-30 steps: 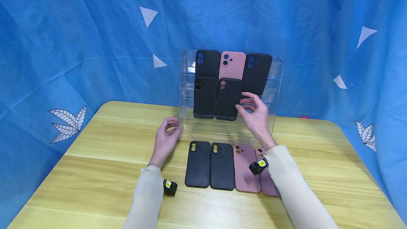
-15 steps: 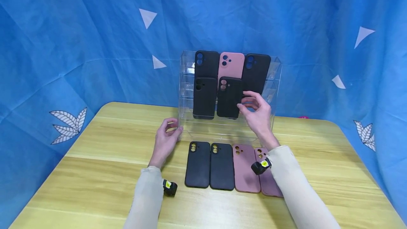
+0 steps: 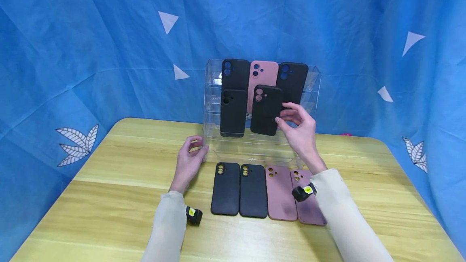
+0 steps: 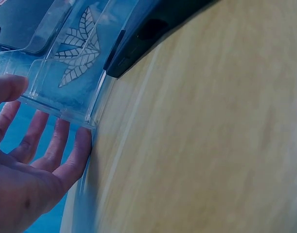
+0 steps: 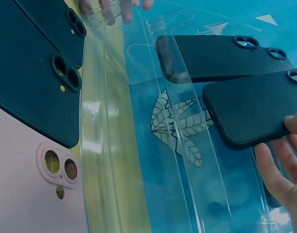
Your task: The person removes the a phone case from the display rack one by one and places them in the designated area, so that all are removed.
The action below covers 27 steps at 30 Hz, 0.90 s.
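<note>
A clear acrylic tiered stand (image 3: 314,86) sits at the table's far side. Its top row holds a black case (image 3: 235,74), a pink case (image 3: 264,74) and another black case (image 3: 293,80); a black case (image 3: 233,112) stands in the tier below. My right hand (image 3: 298,126) pinches a black phone case (image 3: 266,109) by its right edge, lifted and tilted in front of the stand; the right wrist view shows this case (image 5: 250,114) against my fingers (image 5: 277,170). My left hand (image 3: 191,157) grips the stand's lower left corner (image 4: 65,109), fingers (image 4: 56,145) curled under it.
On the wooden table (image 3: 109,197) in front of the stand lie two black cases (image 3: 225,188) (image 3: 253,190) and two pink cases (image 3: 279,192) (image 3: 307,203) in a row. Blue cloth (image 3: 91,43) hangs behind and at both sides.
My right hand has lifted the black case up off the lower tier and carried it slightly right, tilting it. The left hand has stayed on the stand's corner.
</note>
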Available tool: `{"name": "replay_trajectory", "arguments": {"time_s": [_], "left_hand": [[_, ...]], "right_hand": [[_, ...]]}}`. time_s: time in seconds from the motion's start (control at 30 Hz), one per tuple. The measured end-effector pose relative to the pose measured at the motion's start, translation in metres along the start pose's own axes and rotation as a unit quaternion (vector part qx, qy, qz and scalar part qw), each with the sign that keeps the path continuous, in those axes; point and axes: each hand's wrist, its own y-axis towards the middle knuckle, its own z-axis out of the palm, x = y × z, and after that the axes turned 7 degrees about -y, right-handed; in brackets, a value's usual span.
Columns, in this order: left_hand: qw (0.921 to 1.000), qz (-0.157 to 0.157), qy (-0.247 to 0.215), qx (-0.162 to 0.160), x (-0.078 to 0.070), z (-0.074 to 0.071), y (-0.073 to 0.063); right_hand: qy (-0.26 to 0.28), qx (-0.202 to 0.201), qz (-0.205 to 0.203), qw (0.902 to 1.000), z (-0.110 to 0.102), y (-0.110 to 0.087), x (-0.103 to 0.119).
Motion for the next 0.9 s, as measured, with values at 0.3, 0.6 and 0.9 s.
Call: {"name": "replay_trajectory", "arguments": {"time_s": [0.3,0.6,0.9], "left_hand": [[1.0,-0.003,-0.004,0.003,0.0,0.001,0.0],[1.0,-0.004,0.002,-0.002,0.0,0.001,0.0],[1.0,-0.006,-0.004,0.0,0.0,0.0,0.001]], "right_hand": [[0.001,0.0,-0.004,1.0,-0.01,-0.007,0.003],[0.002,-0.001,-0.001,1.0,-0.02,-0.015,0.004],[-0.002,0.001,0.007,1.0,-0.03,-0.023,0.006]]}}
